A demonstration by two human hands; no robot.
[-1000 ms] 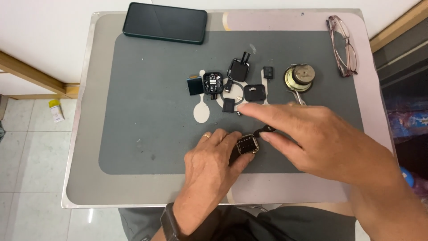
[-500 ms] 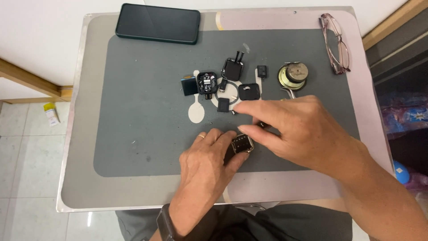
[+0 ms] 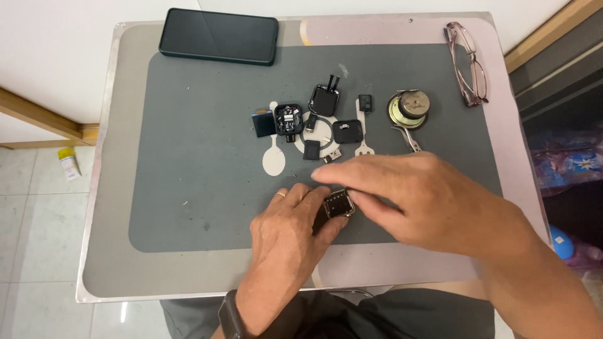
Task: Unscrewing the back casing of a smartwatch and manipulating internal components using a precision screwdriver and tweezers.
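Two hands meet over the grey mat [image 3: 188, 188]: your left hand [image 3: 286, 242] has its grip clamped on a small square watch case [image 3: 338, 204], while your right hand [image 3: 427, 201] touches it with fingers together; loose watch parts [image 3: 314, 122] lie just beyond.

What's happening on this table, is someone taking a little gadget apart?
A person sits at a small table with a grey work mat. The left hand holds a small square watch case, and the right hand reaches across with its fingers on that case. Small black parts taken from such a device lie spread further up the mat, beside a round speaker and tweezers. A dark phone and glasses lie along the far edge.
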